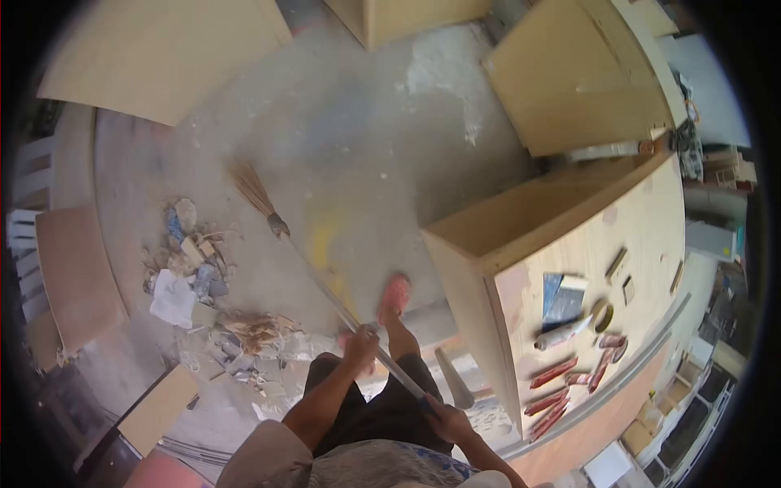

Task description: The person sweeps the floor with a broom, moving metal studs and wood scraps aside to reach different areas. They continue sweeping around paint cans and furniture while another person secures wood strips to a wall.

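Observation:
A long-handled broom [317,272] slants from my lap out over the concrete floor, its bristle head [254,193] down at the floor ahead and to the left. My left hand [360,350] is wrapped round the middle of the handle. Lower down, near the handle's end by my right thigh, my right hand [446,421] grips it too. To the left of the broom lies a heap of debris [195,260] with paper and wood scraps. A second heap [252,342] of shavings and scraps is closer to my feet.
A wooden cabinet [464,317] stands close on my right; red-handled tools [553,374], a tape roll [602,315] and a tube [561,333] lie on it. More wooden boxes [578,81] stand ahead. Boards [77,276] lie at left. My red shoe [395,294] is on the floor.

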Motion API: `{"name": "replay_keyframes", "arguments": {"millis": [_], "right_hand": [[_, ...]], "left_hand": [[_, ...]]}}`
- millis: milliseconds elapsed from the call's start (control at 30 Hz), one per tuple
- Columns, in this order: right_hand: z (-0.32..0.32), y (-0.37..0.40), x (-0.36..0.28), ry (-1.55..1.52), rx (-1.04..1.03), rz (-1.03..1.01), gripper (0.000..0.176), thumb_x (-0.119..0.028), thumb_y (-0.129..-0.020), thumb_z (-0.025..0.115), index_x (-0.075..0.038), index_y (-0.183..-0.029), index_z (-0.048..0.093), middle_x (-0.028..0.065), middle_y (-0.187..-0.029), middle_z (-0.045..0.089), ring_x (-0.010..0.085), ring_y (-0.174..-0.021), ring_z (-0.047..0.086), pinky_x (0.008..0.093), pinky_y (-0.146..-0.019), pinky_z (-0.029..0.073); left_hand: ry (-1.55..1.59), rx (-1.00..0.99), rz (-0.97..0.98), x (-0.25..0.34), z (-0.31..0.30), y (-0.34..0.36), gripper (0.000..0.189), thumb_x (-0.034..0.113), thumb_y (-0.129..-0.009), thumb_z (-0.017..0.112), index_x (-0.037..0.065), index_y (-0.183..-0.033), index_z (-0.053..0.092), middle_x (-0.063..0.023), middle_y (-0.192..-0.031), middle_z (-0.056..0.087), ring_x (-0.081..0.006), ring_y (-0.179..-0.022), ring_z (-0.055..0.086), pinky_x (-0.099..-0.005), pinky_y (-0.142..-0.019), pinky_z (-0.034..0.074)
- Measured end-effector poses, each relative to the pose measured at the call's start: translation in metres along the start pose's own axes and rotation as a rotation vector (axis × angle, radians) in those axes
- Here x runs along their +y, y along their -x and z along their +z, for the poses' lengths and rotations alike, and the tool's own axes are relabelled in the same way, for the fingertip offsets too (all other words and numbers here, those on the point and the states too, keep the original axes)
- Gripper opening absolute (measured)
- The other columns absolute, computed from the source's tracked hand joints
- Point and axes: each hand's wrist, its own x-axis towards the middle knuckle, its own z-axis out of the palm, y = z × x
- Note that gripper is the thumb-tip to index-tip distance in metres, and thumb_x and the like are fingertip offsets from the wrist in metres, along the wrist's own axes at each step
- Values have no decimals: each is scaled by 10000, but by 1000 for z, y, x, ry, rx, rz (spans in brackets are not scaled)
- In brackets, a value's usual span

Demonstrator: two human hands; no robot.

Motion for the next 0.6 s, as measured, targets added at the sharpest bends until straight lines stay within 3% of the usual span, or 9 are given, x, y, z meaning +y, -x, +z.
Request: {"name": "replay_keyframes", "arguments": {"millis": [67, 100, 200, 267, 333, 467, 500, 567, 600], "right_hand": [[-5, 16, 4, -27, 114, -68, 578, -285, -809, 568, -183, -1326, 330, 222, -861, 611, 396, -771, 597, 455, -681, 479], [-10, 13, 1, -81, 230, -103, 577, -295, -792, 599, -187, -1309, 367, 212, -867, 615, 384, -773, 600, 432, -661, 486], [-28, -38, -37, -141, 367, -98, 670, -293, -771, 619, -178, -1345, 292, 222, -896, 612, 411, -811, 590, 439, -671, 487], [-57, -94, -97, -136, 241, 171, 751, -282, -756, 631, -145, -1366, 216, 247, -913, 601, 437, -855, 573, 447, -701, 484], [-61, -166, -122, -24, 346, -91, 729, -232, -766, 596, -149, -1378, 209, 267, -945, 592, 383, -847, 609, 382, -723, 487], [-47, -246, -162, 45, 75, 72, 730, -227, -780, 564, -189, -1389, 164, 268, -961, 586, 406, -867, 587, 412, -746, 472], [-40, -254, -163, 142, -42, 79, 718, -221, -786, 553, -199, -1388, 163, 261, -933, 591, 411, -843, 585, 423, -733, 472], [-36, -265, -174, 313, -167, 13, 683, -202, -796, 538, -211, -1381, 187, 244, -854, 595, 413, -778, 583, 434, -689, 473], [-33, -257, -179, 383, -193, -44, 659, -190, -800, 533, -213, -1374, 210, 235, -802, 594, 408, -737, 584, 435, -658, 476]], "left_hand": [[-53, 50, 561, -14, 0, -1, 272, 294, -796, 535, 99, -986, 534, -181, -821, 618, -337, -763, 608, -407, -657, 484], [-33, 110, 689, 26, -21, 13, 281, 315, -775, 561, 113, -970, 545, -182, -782, 614, -356, -755, 600, -433, -669, 478], [-157, -43, 533, 96, -55, -45, 297, 327, -776, 516, 82, -942, 543, -195, -832, 606, -382, -789, 587, -477, -693, 456], [-320, -38, 507, 135, -91, -100, 330, 343, -768, 495, 72, -952, 542, -176, -876, 615, -364, -832, 589, -471, -695, 459], [-325, -44, 510, 129, -129, -173, 321, 327, -781, 484, 84, -980, 551, -172, -908, 617, -360, -860, 588, -467, -711, 458], [-28, 69, 308, 48, -176, -224, 302, 277, -803, 474, 74, -1020, 526, -191, -938, 606, -370, -874, 585, -467, -730, 457], [-330, 96, 563, -14, -166, -252, 305, 271, -811, 467, 70, -1039, 495, -203, -931, 600, -376, -854, 587, -469, -719, 459], [-216, 106, 497, -84, -174, -246, 321, 268, -826, 459, 62, -1071, 436, -212, -900, 595, -380, -802, 591, -470, -689, 462], [207, 67, 164, -84, -192, -197, 334, 272, -833, 456, 58, -1085, 408, -209, -877, 595, -378, -768, 594, -469, -669, 464]]}}
